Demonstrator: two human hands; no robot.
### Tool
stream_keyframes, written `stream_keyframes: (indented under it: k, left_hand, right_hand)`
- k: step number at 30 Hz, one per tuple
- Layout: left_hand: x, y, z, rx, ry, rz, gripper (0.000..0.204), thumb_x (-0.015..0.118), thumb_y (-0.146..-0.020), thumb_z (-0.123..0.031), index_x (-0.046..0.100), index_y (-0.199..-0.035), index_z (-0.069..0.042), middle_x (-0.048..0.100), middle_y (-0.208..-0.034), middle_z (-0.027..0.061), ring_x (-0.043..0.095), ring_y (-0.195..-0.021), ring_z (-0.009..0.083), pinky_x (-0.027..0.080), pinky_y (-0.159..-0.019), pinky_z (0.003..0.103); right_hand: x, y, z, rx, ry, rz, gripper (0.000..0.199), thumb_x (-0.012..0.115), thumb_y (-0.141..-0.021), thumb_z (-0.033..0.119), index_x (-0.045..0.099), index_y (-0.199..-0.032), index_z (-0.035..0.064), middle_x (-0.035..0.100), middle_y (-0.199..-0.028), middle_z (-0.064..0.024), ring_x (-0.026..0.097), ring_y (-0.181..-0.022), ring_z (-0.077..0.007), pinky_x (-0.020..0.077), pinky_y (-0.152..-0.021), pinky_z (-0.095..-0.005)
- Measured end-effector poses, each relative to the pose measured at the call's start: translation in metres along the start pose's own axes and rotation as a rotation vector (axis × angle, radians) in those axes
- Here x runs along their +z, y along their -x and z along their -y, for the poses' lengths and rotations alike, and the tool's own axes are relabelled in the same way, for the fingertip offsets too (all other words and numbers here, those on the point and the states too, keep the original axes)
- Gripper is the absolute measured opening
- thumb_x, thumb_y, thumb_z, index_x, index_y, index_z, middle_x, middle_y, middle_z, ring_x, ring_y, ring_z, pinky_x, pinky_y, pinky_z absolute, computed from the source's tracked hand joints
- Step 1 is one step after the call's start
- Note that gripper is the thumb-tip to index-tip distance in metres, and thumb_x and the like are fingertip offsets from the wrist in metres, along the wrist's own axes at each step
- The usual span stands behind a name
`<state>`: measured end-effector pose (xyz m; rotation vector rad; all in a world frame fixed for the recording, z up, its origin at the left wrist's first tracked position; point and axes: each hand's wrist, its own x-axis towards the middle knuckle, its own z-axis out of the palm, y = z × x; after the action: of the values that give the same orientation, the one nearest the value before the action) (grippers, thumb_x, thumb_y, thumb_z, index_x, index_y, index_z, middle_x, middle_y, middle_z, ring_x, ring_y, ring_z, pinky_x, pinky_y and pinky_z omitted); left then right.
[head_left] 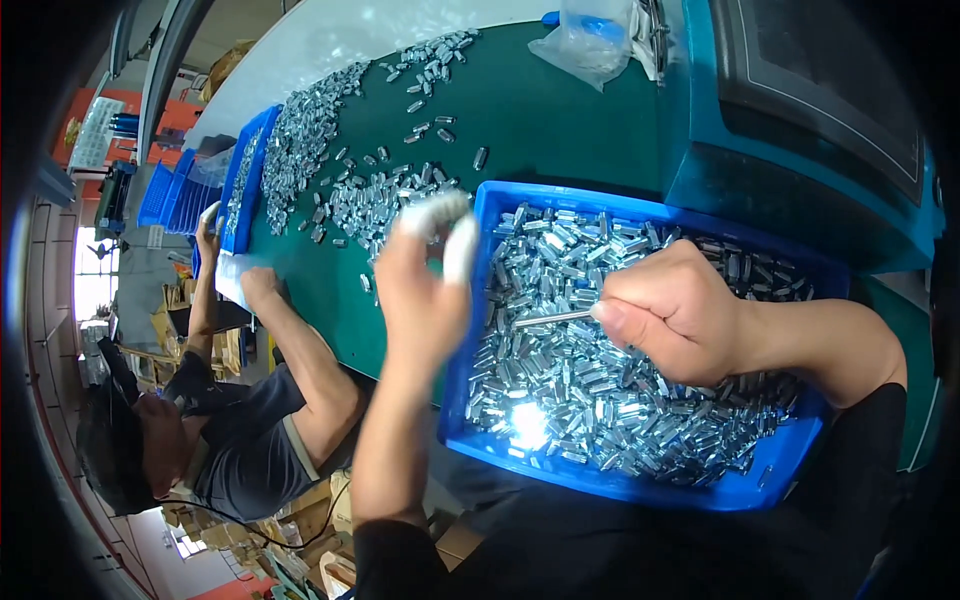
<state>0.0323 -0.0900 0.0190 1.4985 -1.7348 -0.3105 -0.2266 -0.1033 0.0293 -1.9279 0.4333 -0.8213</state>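
Note:
My right hand (670, 315) is closed in a fist around a thin metal rod (552, 319), which points left over the tray. Below it, a blue plastic tray (600, 484) holds a heap of small shiny metal hex pieces (590, 370). My left hand (425, 275) is raised at the tray's left edge, slightly blurred. White coverings wrap its thumb and forefinger, which curve with a gap between them, and nothing shows in that gap. Behind this hand, loose metal hex pieces (375, 205) lie scattered on the green tabletop (560, 130).
A teal machine housing (710, 200) stands behind the tray at the right. Clear plastic bags (590, 50) lie at the back. At the left, a co-worker (250, 440) reaches toward another blue tray (240, 190) beside a larger heap of pieces (300, 135).

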Motion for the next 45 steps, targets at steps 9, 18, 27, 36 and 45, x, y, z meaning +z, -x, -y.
stream_keyframes:
  k: [9,18,27,36,45]
  left_hand:
    - [0.030,-0.101,0.074,0.183,-0.372,0.342,0.030,0.074,-0.080,-0.008,0.071,-0.109,-0.003,0.071,-0.096,0.0192,0.069,-0.087,0.0318,0.054,-0.079,0.036]
    - [-0.023,0.031,-0.039,-0.477,0.734,0.026,0.007,0.063,-0.095,-0.005,0.061,-0.101,-0.003,0.067,-0.084,0.0081,0.063,-0.069,0.0141,0.048,-0.062,0.025]
    - [-0.004,0.076,-0.031,-0.441,1.009,0.118,0.017,0.060,-0.092,0.008,0.058,-0.106,-0.002,0.069,-0.095,0.0133,0.068,-0.084,0.0179,0.055,-0.073,0.030]
    - [0.008,0.085,-0.041,-0.385,0.886,0.236,0.012,0.065,-0.093,0.003,0.059,-0.102,-0.001,0.070,-0.100,0.0102,0.068,-0.083,0.0140,0.055,-0.071,0.027]
    - [0.014,0.091,-0.040,-0.078,0.651,0.252,0.016,0.074,-0.087,0.002,0.063,-0.098,0.001,0.071,-0.088,0.0096,0.070,-0.076,0.0141,0.055,-0.061,0.028]
  right_hand:
    - [0.002,0.000,0.004,0.008,-0.061,0.013,0.032,0.053,-0.099,0.013,0.059,-0.069,0.0025,0.058,-0.059,-0.0092,0.056,-0.049,-0.0195,0.0432,-0.048,-0.0316]
    - [0.000,0.003,0.000,0.147,-0.097,0.007,0.029,0.052,-0.099,0.012,0.059,-0.072,0.0026,0.058,-0.057,-0.0085,0.058,-0.050,-0.0194,0.0437,-0.050,-0.0329]
    - [0.005,-0.008,-0.006,0.119,0.107,0.139,0.031,0.050,-0.097,0.011,0.058,-0.068,0.0021,0.058,-0.057,-0.0073,0.057,-0.049,-0.0166,0.0451,-0.050,-0.0313]
    - [0.006,0.001,-0.005,0.116,0.146,0.160,0.026,0.057,-0.094,0.012,0.060,-0.070,0.0041,0.056,-0.058,-0.0098,0.058,-0.051,-0.0252,0.0449,-0.050,-0.0356]
    - [0.015,0.004,0.009,0.466,-0.163,0.312,0.038,0.050,-0.102,0.024,0.060,-0.070,0.0049,0.055,-0.051,-0.0026,0.053,-0.046,-0.0124,0.0436,-0.050,-0.0289]
